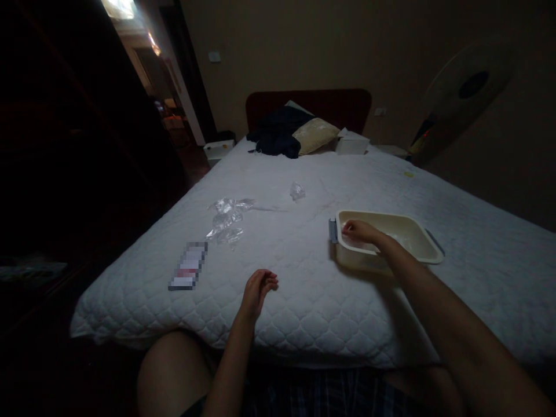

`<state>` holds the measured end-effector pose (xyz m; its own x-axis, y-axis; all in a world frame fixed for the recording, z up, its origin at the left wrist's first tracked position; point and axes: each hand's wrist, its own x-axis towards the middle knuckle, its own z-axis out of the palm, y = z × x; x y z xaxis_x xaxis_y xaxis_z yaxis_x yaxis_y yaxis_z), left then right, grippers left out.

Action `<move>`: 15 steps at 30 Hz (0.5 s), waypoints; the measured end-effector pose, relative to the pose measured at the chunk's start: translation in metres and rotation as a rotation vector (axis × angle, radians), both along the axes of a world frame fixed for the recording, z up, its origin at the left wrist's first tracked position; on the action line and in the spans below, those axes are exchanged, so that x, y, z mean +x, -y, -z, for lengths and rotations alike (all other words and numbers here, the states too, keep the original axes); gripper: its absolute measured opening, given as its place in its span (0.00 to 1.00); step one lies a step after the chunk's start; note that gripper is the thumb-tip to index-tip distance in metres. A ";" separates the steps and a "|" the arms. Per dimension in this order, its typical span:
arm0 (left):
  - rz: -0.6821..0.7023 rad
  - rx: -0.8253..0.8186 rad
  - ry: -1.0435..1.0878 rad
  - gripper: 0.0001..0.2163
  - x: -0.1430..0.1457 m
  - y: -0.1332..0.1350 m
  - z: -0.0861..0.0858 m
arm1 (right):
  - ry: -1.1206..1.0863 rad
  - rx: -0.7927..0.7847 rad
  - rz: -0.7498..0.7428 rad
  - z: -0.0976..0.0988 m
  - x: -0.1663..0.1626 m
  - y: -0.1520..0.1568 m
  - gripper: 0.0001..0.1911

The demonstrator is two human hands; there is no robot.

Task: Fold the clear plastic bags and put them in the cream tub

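I sit at the foot of a bed with a white quilted cover (304, 301). My right hand (359, 231) reaches into a cream plastic tub (428, 250) that rests on the cover; its fingers are curled inside near the left wall, and what they hold, if anything, is hidden. My left hand (257, 290) hovers just above the cover near the front edge, fingers loosely curled with nothing in them. Crumpled clear plastic wrap (226, 219) lies to the left, and a smaller clear scrap (297, 191) sits farther back.
A flat phone-like object (188, 266) lies at the left of the bed. Dark clothing (278, 136), a tan pillow (315, 135) and a white box (351, 143) sit by the headboard. A standing fan (464, 95) is at the right. A lit doorway (152, 69) opens at the left.
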<state>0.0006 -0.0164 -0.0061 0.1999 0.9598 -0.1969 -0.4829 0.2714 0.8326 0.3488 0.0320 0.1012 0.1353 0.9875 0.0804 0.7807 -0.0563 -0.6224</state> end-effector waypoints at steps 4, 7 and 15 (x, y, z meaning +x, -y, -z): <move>-0.003 0.014 0.005 0.12 0.000 0.000 0.001 | 0.213 0.102 0.019 -0.018 -0.011 0.002 0.09; -0.004 0.021 0.008 0.12 -0.001 0.001 0.002 | 0.308 0.318 0.044 -0.035 -0.042 0.014 0.13; -0.011 0.047 -0.032 0.14 0.002 0.001 0.003 | 0.292 0.274 -0.343 0.026 -0.148 0.030 0.14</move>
